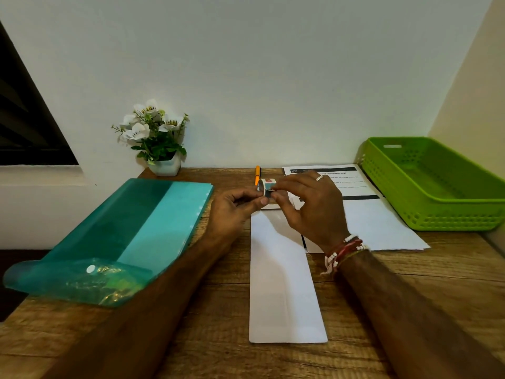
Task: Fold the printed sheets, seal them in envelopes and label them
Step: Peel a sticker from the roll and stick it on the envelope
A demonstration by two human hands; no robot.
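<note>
A small roll of tape (266,185) is held up between both hands above the desk. My right hand (306,206) pinches the roll, and my left hand (232,209) grips its loose end at the fingertips. Below the hands lies a long white envelope (284,283), lengthwise toward me, its far end hidden by the hands. To the right sits a stack of printed sheets (377,222) with black bars and text. An orange pen (257,175) lies behind the tape roll.
A teal plastic folder (114,236) covers the left of the wooden desk (218,324). A green plastic basket (437,187) stands at the back right. A white pot of artificial flowers (161,140) stands against the wall.
</note>
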